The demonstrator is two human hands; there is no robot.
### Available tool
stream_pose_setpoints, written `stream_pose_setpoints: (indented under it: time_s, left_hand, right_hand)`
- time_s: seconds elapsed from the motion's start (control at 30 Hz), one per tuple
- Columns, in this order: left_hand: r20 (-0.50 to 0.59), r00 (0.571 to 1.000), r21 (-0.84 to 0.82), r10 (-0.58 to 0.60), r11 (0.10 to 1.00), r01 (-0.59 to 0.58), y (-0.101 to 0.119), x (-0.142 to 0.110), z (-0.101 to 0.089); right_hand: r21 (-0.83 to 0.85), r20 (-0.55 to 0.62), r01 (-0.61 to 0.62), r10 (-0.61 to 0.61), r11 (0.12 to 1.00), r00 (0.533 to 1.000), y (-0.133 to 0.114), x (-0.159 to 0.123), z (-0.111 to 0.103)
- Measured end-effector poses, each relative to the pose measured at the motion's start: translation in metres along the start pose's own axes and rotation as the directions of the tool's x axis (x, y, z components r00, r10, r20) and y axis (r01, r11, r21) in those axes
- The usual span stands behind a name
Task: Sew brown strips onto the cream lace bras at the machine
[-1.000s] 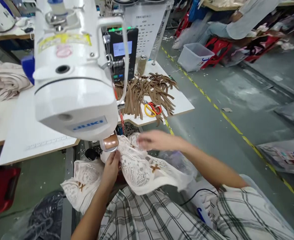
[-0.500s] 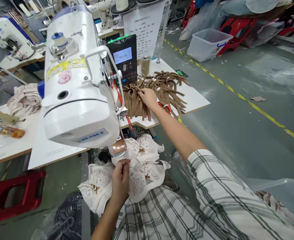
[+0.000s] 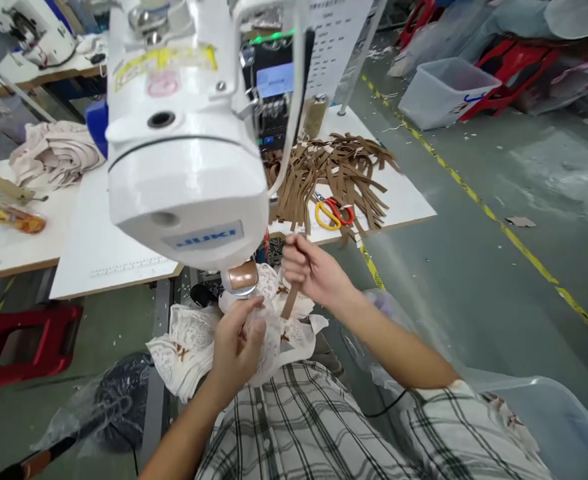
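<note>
Below the head of a white sewing machine (image 3: 189,193), my left hand (image 3: 239,340) pinches the edge of a white lace bra (image 3: 269,347) close to the needle area. My right hand (image 3: 311,270) is closed around a brown strap (image 3: 289,301), whose free end hangs down over the lace. More lace bras with small brown bows (image 3: 189,340) lie bunched to the left of my left hand. On the white table, a heap of brown straps (image 3: 339,173) spreads behind my right hand. Scissors with yellow and red handles (image 3: 329,215) rest on the heap's front edge.
A control panel (image 3: 274,83) and a spool of brown thread (image 3: 315,115) stand behind the machine. Folded pale fabric (image 3: 57,153) and an orange bottle (image 3: 11,213) sit at left. A red stool (image 3: 24,347) and a clear bin (image 3: 539,420) flank me on the floor.
My right hand has come back from the heap toward the machine with a brown strap in it, uncovering the scissors. My left hand stays at the bra. The whole view has shifted.
</note>
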State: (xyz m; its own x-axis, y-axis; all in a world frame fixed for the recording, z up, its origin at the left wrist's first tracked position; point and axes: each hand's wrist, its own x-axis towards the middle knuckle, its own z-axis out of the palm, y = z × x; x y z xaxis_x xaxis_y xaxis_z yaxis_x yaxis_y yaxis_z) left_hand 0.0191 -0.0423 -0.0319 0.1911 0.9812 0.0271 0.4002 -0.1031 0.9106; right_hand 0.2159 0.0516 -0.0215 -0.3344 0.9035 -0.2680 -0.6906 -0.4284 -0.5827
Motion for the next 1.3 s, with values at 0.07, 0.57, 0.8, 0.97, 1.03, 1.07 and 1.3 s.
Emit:
stream_pose_setpoints:
  time_s: [0.07, 0.57, 0.8, 0.97, 1.03, 1.07, 1.3]
  left_hand:
    - [0.063, 0.997, -0.028, 0.046, 0.999, -0.044, 0.007, 0.005, 0.000]
    - [0.263, 0.955, -0.221, -0.134, 0.956, 0.195, 0.015, 0.024, 0.013]
    - [0.311, 0.940, -0.214, -0.137, 0.954, 0.210, 0.016, 0.023, 0.020]
    - [0.283, 0.959, -0.180, -0.025, 0.980, 0.079, 0.024, 0.031, 0.013]
    - [0.190, 0.970, -0.088, 0.150, 0.987, -0.136, 0.021, 0.035, 0.006]
    - [0.128, 0.964, 0.004, 0.232, 0.972, -0.235, 0.017, 0.037, 0.002]
    - [-0.195, 0.946, 0.623, 0.260, 0.778, -0.086, -0.007, 0.037, -0.023]
  right_hand:
    - [0.002, 0.035, 0.031, -0.031, 1.000, 0.999, 0.024, -0.025, 0.016]
    - [-0.194, -0.137, 0.196, -0.225, 0.961, 0.965, 0.018, -0.016, 0.020]
    - [-0.348, -0.040, 0.113, -0.135, 0.931, 0.990, 0.028, -0.015, 0.008]
    - [-0.572, 0.044, -0.112, 0.167, 0.813, 0.985, 0.024, -0.023, -0.011]
    - [-0.624, 0.005, -0.009, 0.015, 0.782, 1.000, 0.019, -0.014, -0.016]
    - [-0.647, -0.001, 0.051, -0.068, 0.761, 0.998, 0.016, -0.006, -0.017]
    - [-0.791, 0.115, 0.141, -0.081, 0.595, 0.990, 0.005, 0.044, -0.009]
